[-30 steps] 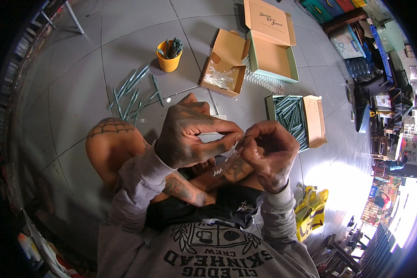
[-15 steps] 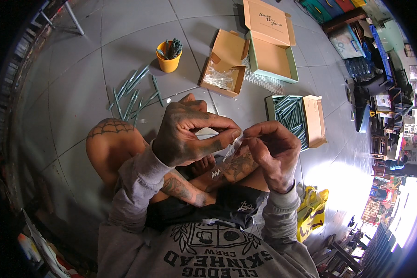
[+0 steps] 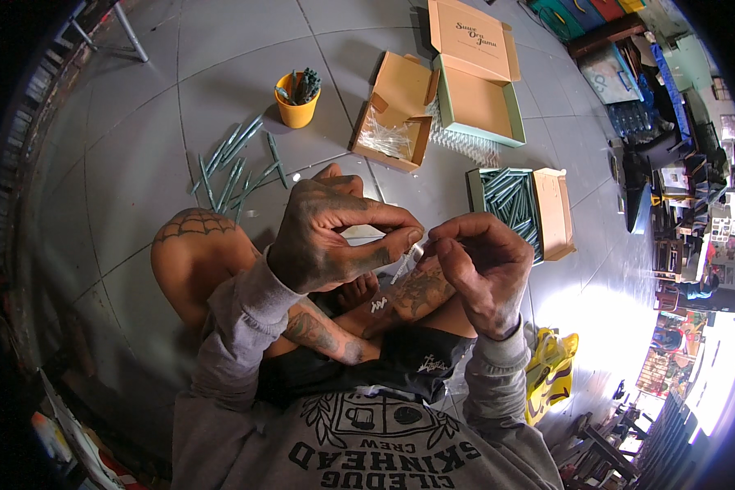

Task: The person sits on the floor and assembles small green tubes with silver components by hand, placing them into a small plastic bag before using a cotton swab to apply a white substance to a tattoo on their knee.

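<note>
left hand (image 3: 327,237): my fingers stay curled, pinching the small clear plastic sleeve (image 3: 406,260) | sleeve: above my crossed legs, between both hands, barely shifted | right hand (image 3: 486,265): still closed on its other end, knuckles tucked slightly tighter

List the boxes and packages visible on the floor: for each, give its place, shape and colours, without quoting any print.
Brown cardboard box: centre floor, open, clear wrappers inside.
Flat tan box, pale-green rim: behind it, lid raised.
Shallow box of green sticks: right, tan lid beside.
Yellow bag: lower right, crumpled.
</note>
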